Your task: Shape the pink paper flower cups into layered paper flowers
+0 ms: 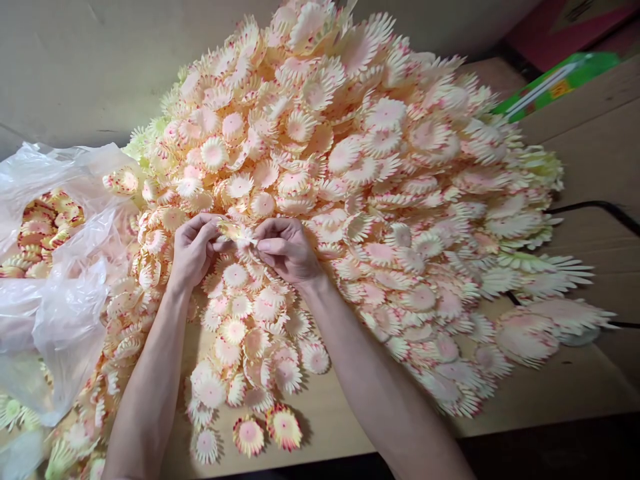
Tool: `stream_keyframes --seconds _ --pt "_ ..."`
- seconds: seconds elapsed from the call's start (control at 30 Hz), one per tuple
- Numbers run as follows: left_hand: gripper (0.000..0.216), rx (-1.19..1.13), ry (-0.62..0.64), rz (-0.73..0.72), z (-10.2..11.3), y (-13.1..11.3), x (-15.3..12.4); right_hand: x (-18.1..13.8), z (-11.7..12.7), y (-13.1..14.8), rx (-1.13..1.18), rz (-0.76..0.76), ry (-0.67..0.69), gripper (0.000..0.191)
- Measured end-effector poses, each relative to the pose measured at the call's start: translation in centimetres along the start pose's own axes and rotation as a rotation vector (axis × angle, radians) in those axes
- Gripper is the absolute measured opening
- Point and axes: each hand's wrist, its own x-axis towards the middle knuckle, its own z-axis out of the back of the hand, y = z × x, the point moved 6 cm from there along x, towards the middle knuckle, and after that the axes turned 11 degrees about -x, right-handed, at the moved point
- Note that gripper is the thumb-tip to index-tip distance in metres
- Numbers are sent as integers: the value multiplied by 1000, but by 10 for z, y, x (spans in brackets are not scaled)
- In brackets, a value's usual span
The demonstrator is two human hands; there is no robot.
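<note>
Between my two hands, over the front of a big heap of artificial flower petals [300, 180], I hold one pale petal piece [239, 232]. My left hand [197, 250] pinches its left edge between thumb and fingers. On the opposite edge, the thumb and forefinger of my right hand [287, 248] are closed. The heaped pieces are round, cream to pale pink, with fringed edges and pink tips. Below my hands lies a smaller spread of such pieces [265, 303], and two with darker red rims [283, 427] rest near the table's front edge.
At left, a translucent plastic bag [75, 300] holds more petals with red edges [47, 227]. Cardboard [595, 153], a green packet [560, 87] and a black cable [595, 207] are at right. The wooden table [340, 413] ends in front; a wall [100, 67] stands behind.
</note>
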Motion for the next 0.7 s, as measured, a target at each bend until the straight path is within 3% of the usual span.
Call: stream_keyframes --seconds 0.1,0.17,0.23,0.37,0.57,0.7 --pt "21 -22 -21 2 0 1 2 -1 0 7 155 56 47 10" --pt "22 -38 -32 -11 2 -1 3 -1 2 14 222 94 45 27" --pt "22 -40 -46 -29 5 -3 3 -1 5 20 238 99 8 39" --pt "21 -9 -22 -24 5 -3 2 1 9 21 179 55 -84 45" --pt "17 66 32 -37 -1 -5 -1 1 -5 5 -135 15 -8 23" --pt "11 114 122 -58 -6 -7 -3 0 -6 2 -256 54 -65 19"
